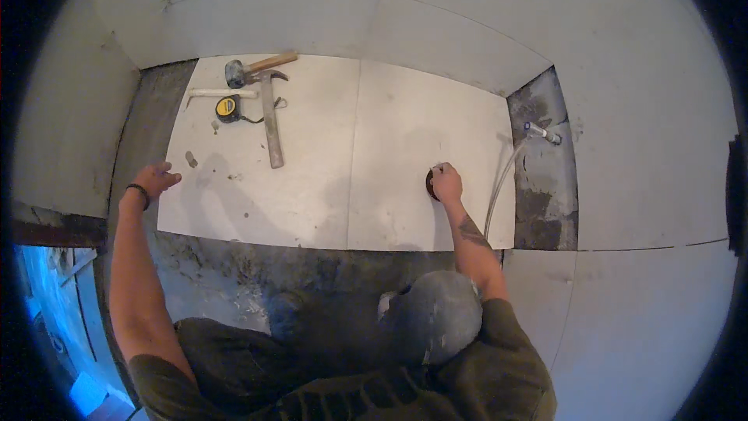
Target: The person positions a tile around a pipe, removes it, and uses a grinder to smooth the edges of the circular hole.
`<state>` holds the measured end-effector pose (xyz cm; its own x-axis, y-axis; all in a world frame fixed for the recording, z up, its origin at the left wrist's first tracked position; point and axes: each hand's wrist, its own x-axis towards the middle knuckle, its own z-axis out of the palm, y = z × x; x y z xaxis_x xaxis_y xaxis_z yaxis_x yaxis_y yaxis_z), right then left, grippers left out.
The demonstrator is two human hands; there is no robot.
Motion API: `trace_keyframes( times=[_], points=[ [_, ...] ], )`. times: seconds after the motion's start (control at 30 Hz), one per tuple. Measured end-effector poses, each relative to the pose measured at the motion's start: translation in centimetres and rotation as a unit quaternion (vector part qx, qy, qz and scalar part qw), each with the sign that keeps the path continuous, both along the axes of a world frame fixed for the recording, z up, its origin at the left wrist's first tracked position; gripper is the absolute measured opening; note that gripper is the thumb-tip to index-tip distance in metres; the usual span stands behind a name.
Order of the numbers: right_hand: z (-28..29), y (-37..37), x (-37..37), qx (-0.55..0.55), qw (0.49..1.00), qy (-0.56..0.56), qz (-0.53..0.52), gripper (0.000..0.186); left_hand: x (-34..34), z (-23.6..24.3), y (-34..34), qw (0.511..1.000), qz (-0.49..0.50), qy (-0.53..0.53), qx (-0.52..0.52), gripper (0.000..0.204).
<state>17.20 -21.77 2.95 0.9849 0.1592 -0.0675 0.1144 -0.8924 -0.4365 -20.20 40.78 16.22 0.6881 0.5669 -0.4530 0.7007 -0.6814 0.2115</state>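
Note:
My right hand [448, 183] is closed on a dark round disc [430, 185], held at the surface of the right-hand white panel [389, 218]. The fingers hide part of the disc. Out to the left, my left hand [158, 179] is beside the left edge of the other white panel [312, 203], fingers apart and holding nothing I can see. A claw hammer [272, 121] lies on this left panel, and near it a black and yellow tape measure [227, 109], a mallet [235, 73] with a wooden handle and a thin white-handled tool [222, 93].
At the right, a metal valve [538, 131] with a thin hose [502, 179] stands over a bare grey strip [538, 210]. Large pale panels [273, 19] rise on several sides. Dark rough floor [234, 261] shows in front of my knees.

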Motion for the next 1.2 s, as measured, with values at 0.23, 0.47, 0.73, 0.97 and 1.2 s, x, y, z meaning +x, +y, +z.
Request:
trace_keyframes(
  times=[0.23,0.47,0.73,0.97,1.2],
  points=[
    [0.0,-0.4,0.3,-0.025,0.998,-0.014,0.047,0.028,0.1,-0.5,-1.2,0.997,0.031,-0.032,-0.059,0.066],
    [-0.1,1.1,-0.4,-0.015,0.996,0.001,0.093,0.023,-1.0,-0.8,2.9,0.999,-0.009,-0.031,-0.003,0.065],
    [0.2,-2.8,-0.1,-0.073,0.988,0.035,0.135,0.027,3.9,0.6,-3.6,0.997,0.033,-0.003,-0.066,0.055],
    [0.6,-1.5,-1.5,-0.044,0.986,-0.014,0.162,0.021,1.1,-4.1,3.3,0.986,-0.164,-0.029,0.01,0.046],
    [2.8,-3.1,-3.8,-0.123,0.976,0.023,0.181,0.019,3.2,-2.2,0.0,0.997,0.022,-0.036,-0.061,0.04]
  ],
)
